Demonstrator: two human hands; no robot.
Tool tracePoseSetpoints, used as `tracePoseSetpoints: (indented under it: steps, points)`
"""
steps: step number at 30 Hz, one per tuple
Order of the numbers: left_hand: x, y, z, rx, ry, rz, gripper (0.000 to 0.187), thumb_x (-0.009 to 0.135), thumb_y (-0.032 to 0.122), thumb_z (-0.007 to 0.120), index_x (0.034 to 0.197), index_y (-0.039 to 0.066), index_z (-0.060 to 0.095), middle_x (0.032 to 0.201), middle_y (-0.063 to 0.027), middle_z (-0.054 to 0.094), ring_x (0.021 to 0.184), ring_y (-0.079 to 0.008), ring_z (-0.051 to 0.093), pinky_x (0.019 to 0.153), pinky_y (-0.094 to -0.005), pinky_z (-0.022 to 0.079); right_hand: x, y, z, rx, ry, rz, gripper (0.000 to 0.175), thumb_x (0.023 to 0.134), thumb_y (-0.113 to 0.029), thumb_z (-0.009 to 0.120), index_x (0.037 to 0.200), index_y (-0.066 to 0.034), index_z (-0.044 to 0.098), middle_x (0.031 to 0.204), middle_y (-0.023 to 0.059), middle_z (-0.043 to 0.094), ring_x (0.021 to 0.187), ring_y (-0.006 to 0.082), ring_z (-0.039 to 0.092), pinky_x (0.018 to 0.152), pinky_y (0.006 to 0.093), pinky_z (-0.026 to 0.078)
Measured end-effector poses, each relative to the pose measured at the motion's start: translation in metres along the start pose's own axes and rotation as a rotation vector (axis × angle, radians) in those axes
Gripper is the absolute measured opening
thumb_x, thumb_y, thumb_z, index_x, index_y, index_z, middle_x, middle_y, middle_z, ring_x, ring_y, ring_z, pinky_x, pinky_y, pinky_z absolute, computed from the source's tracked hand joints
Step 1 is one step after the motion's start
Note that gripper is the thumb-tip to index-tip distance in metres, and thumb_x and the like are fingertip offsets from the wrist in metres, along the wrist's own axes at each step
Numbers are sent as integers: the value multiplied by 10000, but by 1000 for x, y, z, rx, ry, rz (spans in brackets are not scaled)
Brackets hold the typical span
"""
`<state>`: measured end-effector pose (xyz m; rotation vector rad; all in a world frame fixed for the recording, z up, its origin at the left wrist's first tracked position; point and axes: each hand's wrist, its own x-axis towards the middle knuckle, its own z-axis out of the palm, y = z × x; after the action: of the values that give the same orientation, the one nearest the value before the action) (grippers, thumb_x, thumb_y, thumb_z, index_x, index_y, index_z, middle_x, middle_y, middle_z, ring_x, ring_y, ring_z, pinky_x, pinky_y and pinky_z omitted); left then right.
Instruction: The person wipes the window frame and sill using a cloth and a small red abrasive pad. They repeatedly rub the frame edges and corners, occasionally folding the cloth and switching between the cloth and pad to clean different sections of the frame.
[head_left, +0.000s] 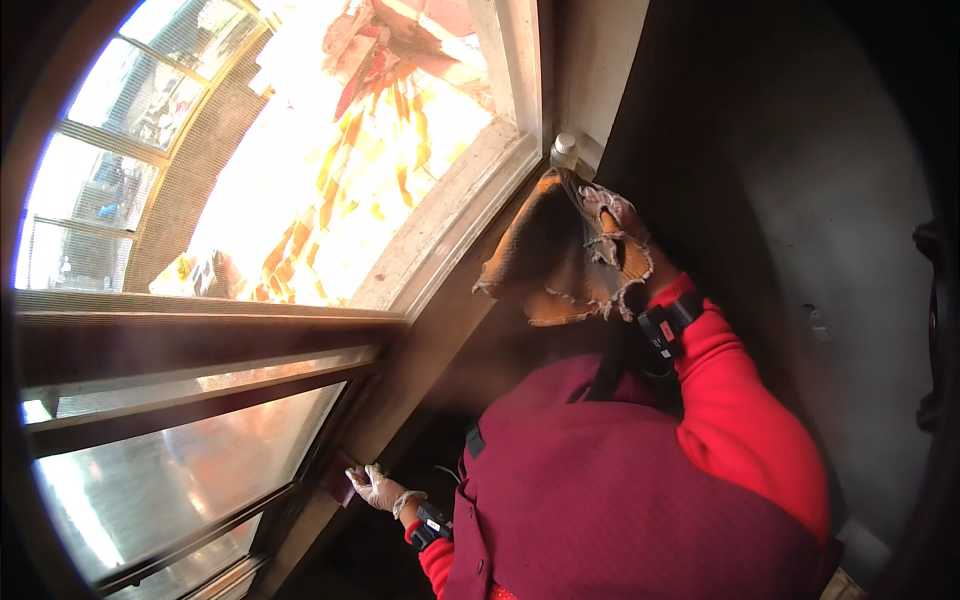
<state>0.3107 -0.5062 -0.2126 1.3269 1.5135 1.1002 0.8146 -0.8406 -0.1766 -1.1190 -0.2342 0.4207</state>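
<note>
Raised near the window frame's right corner, my right hand (611, 206), in a clear thin glove, grips a frayed orange and grey cloth (559, 247) that hangs down in folds. Just beyond the cloth, a small white-capped bottle (564, 152) stands at the end of the sill. Lower down, my left hand (375, 487), also in a clear glove, is beside a small dark red thing (343, 480) on the sill; whether the fingers hold it is unclear. Both wrists carry black strapped devices.
An open window (450, 217) with a pale frame looks onto bright ground outside. Sliding glass panes (195, 457) with dark frames fill the lower left. A wooden sill (420, 375) runs diagonally below the window. On the right rises a grey surface (825, 187).
</note>
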Motion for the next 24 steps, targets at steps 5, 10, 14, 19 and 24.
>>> tracePoseSetpoints:
  steps: [5,10,14,19,24]
  points:
    - [-3,-1,-1,-17,-30,-16,538,891,-43,575,1409,20,446,1169,-32,582,897,-97,547,750,-227,468,23,32,-3,-266,65,11,350,973,-156,519,1285,-6,569,1136,16,642,1012,96,582,935,253,451]
    - [-7,-2,-7,39,-47,-73,522,894,-34,574,1401,28,465,1198,-38,590,893,-95,557,725,-228,474,7,49,57,-1392,-108,-397,577,903,-389,616,1345,-32,521,1401,172,503,1287,313,485,1107,407,339]
    - [-8,-6,-9,50,-45,-66,512,894,-33,570,1394,33,481,1250,-40,589,874,-98,570,742,-235,486,-10,44,75,-1707,-280,-400,686,825,-540,612,1331,-87,523,1494,153,371,1355,334,361,1139,456,246]
    - [-4,-5,-9,101,-50,-114,501,901,-31,561,1392,27,480,1252,-46,589,883,-101,574,757,-233,488,13,45,53,-1645,-244,-546,391,837,-365,633,1174,-166,628,1361,80,498,1176,290,495,1030,442,360]
    - [-1,-10,-15,107,-127,-108,474,912,-22,549,1381,8,487,1232,-56,608,887,-108,585,763,-233,486,11,59,60,-1565,-127,-442,542,804,-482,654,1217,-134,609,1360,102,485,1186,302,483,1011,458,375]
